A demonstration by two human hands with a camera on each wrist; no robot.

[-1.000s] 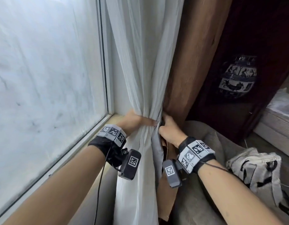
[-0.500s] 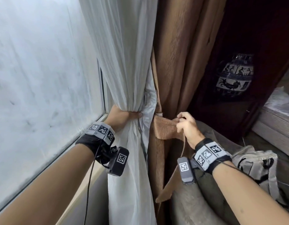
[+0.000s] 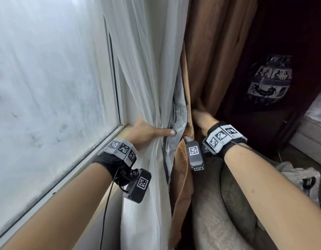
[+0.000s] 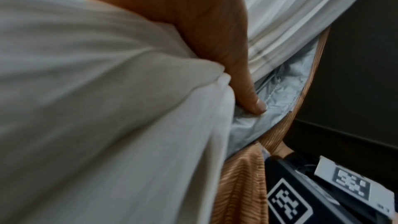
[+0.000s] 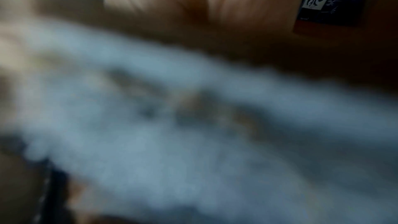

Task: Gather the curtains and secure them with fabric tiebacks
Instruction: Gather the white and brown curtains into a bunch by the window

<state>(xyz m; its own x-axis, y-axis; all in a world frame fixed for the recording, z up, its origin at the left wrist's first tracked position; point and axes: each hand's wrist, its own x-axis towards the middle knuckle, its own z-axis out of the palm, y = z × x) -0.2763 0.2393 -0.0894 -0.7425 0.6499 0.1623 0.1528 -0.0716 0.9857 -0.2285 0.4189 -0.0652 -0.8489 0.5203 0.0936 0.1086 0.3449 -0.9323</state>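
We bunch the white curtain (image 3: 152,98) at sill height beside the window (image 3: 47,87), our left hand (image 3: 145,131) wrapped round the gathered folds, thumb pressed across the front to keep them tight for tying. Just beside it hangs the brown curtain (image 3: 210,60), a loose brown tieback strip (image 3: 181,177) trailing below. Our right hand (image 3: 201,117) reaches into the brown folds; blur hides whether its fingers grip anything. A patterned vase (image 3: 269,82) stands beyond.
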